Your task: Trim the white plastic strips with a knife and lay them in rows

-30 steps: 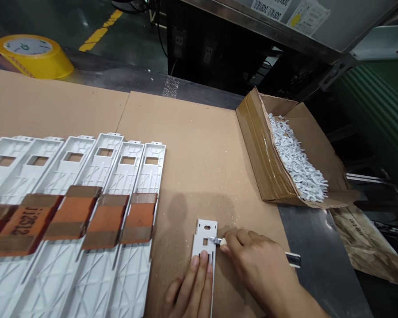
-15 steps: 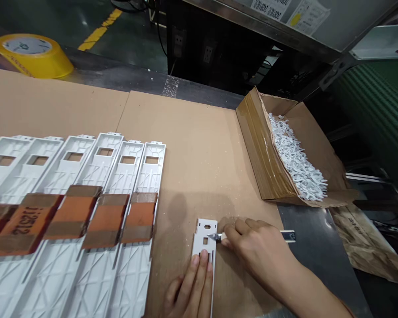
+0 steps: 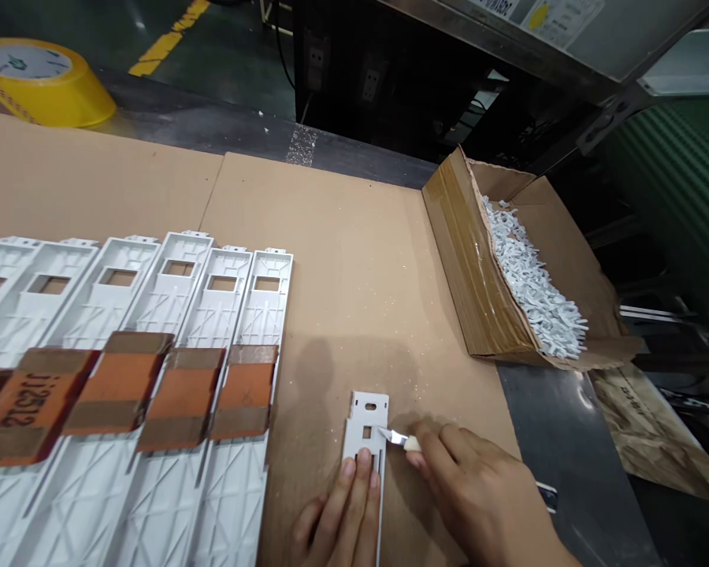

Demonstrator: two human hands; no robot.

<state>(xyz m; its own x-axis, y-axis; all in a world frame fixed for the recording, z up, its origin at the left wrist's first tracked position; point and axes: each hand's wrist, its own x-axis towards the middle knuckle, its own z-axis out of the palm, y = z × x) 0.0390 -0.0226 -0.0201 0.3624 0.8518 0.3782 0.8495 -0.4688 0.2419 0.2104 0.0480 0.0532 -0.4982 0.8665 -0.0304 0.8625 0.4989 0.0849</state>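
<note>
A long white plastic strip (image 3: 367,413) with slots and a square hole lies on the cardboard, its near end running out of the frame. My left hand (image 3: 346,512) holds it down, fingertips pressed together on its face below the square hole; the thumb is hidden. My right hand (image 3: 478,488) is closed round a craft knife (image 3: 399,439). Its blade tip meets the strip's right edge beside the square hole, while the back end of its handle shows beyond my hand.
Left stand several white plastic panels (image 3: 265,315) in a row, with brown-taped orange blocks (image 3: 245,390) across them. A carton (image 3: 466,260) of small white plastic pieces (image 3: 532,276) sits at right. A yellow tape roll (image 3: 88,90) is at the far left. Cardboard (image 3: 354,260) covers the table.
The knife has slid slightly toward me along the strip's right edge, and its handle has swung nearer to me. My left hand and the strip hold their place.
</note>
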